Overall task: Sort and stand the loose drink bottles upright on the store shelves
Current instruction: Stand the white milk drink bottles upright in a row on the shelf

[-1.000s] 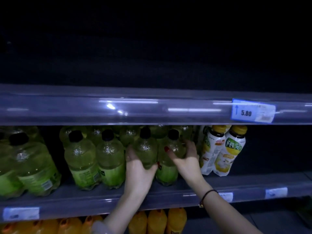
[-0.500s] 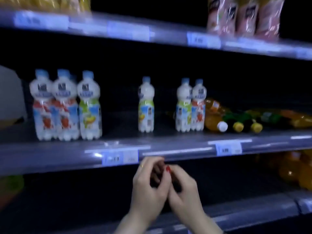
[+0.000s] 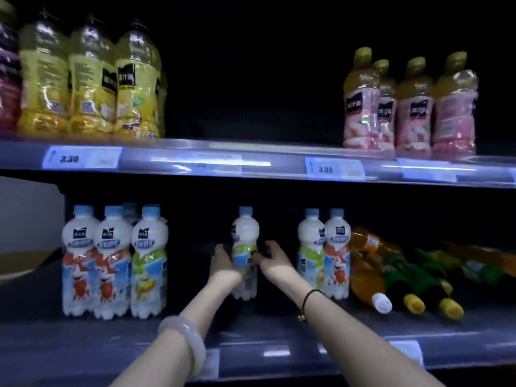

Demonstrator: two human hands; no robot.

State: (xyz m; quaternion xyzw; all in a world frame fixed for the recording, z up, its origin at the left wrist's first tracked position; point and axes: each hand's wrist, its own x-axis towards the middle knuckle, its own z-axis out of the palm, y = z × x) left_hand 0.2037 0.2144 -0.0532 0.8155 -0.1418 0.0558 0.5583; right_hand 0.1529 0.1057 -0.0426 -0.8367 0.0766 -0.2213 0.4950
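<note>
A lone white milk-drink bottle [image 3: 245, 233] with a blue cap stands upright in the middle of the middle shelf [image 3: 279, 335]. My left hand [image 3: 224, 262] wraps its lower left side. My right hand [image 3: 272, 255] is at its right side with fingers apart, and only the thumb tip touches the label. To the right lie loose bottles on their sides, caps toward me: an orange one [image 3: 365, 263] with a white cap and green-labelled ones [image 3: 413, 275] with yellow caps.
Three white bottles [image 3: 111, 261] stand at the left, two more [image 3: 324, 252] just right of my hands. The upper shelf [image 3: 195, 159] carries yellow juice bottles [image 3: 92, 88] and pink-labelled bottles [image 3: 410, 107]. A pale box [image 3: 25, 219] sits at the far left.
The view rose from a lower shelf of green bottles to this shelf. My hands left those bottles, came together below the shelf edge, then reached up to the lone white bottle.
</note>
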